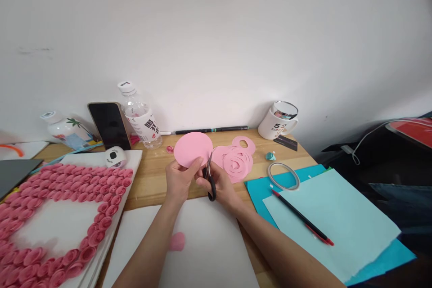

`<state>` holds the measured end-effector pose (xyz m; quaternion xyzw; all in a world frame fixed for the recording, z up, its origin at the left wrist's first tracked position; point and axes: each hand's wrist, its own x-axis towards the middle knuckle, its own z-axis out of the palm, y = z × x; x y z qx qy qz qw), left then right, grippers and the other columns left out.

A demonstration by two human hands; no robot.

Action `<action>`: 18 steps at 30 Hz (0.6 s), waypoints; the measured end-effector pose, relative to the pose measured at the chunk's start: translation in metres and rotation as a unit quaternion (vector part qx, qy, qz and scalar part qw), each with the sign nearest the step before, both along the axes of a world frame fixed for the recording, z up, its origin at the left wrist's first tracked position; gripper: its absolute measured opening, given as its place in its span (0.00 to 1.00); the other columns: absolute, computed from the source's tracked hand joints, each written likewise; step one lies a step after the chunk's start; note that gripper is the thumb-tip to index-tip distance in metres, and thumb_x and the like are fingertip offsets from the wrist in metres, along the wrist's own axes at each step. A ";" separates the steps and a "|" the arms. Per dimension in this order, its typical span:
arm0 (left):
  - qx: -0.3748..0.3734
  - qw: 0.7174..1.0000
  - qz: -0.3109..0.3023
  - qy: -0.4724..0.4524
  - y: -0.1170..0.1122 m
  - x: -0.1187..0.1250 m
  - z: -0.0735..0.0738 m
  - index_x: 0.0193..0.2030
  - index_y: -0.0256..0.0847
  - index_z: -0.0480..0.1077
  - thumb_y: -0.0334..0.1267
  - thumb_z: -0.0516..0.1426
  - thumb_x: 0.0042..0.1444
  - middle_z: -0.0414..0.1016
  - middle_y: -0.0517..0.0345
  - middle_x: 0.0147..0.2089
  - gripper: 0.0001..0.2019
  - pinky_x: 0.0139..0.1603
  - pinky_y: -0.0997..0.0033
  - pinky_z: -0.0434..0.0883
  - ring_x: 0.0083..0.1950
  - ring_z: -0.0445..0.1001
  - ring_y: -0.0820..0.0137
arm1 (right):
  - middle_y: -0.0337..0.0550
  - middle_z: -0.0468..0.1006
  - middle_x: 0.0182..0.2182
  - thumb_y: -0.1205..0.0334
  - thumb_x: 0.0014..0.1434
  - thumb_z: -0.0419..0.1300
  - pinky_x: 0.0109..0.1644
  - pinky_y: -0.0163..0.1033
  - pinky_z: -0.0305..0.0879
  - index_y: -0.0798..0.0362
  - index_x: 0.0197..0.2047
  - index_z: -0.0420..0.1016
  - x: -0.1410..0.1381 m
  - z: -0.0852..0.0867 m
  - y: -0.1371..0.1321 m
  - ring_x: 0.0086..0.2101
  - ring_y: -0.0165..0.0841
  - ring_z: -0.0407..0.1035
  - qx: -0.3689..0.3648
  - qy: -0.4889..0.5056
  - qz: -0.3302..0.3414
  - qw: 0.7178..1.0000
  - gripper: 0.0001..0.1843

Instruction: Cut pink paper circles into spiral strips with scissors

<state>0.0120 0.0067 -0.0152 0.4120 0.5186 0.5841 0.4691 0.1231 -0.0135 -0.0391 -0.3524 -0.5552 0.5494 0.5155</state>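
A round pink paper disc (192, 147) is pinched in my left hand (180, 177), thumb on its near face. My right hand (219, 184) grips black-handled scissors (211, 186), fingers round the handles. The blades point up at the disc's right edge; whether they touch the paper I cannot tell. Behind my right hand lies a pile of pink paper spirals and rings (236, 162). Below my wrists is a white sheet (202, 256), with a small pink paper piece (177, 241) partly hidden by my left forearm.
On the left, rolled pink paper roses (96, 237) cover part of a white board (64, 220). A phone (110, 125), bottle (141, 119) and mug (278, 121) stand by the wall. Blue paper sheets (337, 220) hold a tape roll (283, 176) and a black-and-red pen (302, 217).
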 end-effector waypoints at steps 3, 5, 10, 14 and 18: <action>-0.004 1.000 -0.007 0.014 -0.001 0.001 -0.001 0.11 0.37 0.65 0.37 0.63 0.38 0.67 0.61 0.13 0.13 0.20 0.75 0.66 0.17 0.66 0.74 | 0.36 0.62 0.26 0.45 0.46 0.64 0.30 0.33 0.55 0.53 0.31 0.62 0.001 -0.002 0.000 0.26 0.28 0.55 -0.003 -0.011 -0.002 1.000 0.21; -0.006 1.000 -0.001 0.017 -0.001 0.001 -0.002 0.11 0.37 0.66 0.37 0.63 0.38 0.68 0.61 0.13 0.13 0.20 0.75 0.66 0.17 0.67 0.74 | 0.36 0.62 0.26 0.45 0.47 0.63 0.30 0.33 0.55 0.53 0.31 0.62 0.001 -0.003 0.000 0.26 0.27 0.55 -0.003 -0.008 0.002 1.000 0.21; -0.009 1.000 -0.005 0.021 -0.001 0.000 -0.003 0.12 0.36 0.67 0.38 0.63 0.38 0.69 0.59 0.13 0.13 0.20 0.75 0.67 0.17 0.67 0.73 | 0.37 0.64 0.28 0.47 0.45 0.65 0.31 0.33 0.55 0.52 0.32 0.62 0.000 -0.007 0.000 0.28 0.28 0.57 0.003 0.010 0.002 1.000 0.22; -0.010 1.000 0.003 0.022 -0.001 0.000 -0.001 0.12 0.36 0.67 0.37 0.63 0.37 0.70 0.58 0.15 0.12 0.19 0.75 0.66 0.19 0.69 0.72 | 0.37 0.63 0.27 0.47 0.46 0.65 0.30 0.33 0.54 0.53 0.31 0.62 0.000 -0.006 0.000 0.26 0.27 0.55 0.002 0.018 0.005 1.000 0.21; -0.014 1.000 0.002 0.021 -0.002 0.001 0.000 0.12 0.36 0.67 0.37 0.63 0.37 0.70 0.58 0.15 0.12 0.19 0.74 0.66 0.18 0.68 0.72 | 0.36 0.62 0.26 0.45 0.45 0.64 0.30 0.33 0.54 0.53 0.29 0.61 -0.001 -0.006 -0.001 0.25 0.27 0.55 -0.007 0.009 -0.001 1.000 0.22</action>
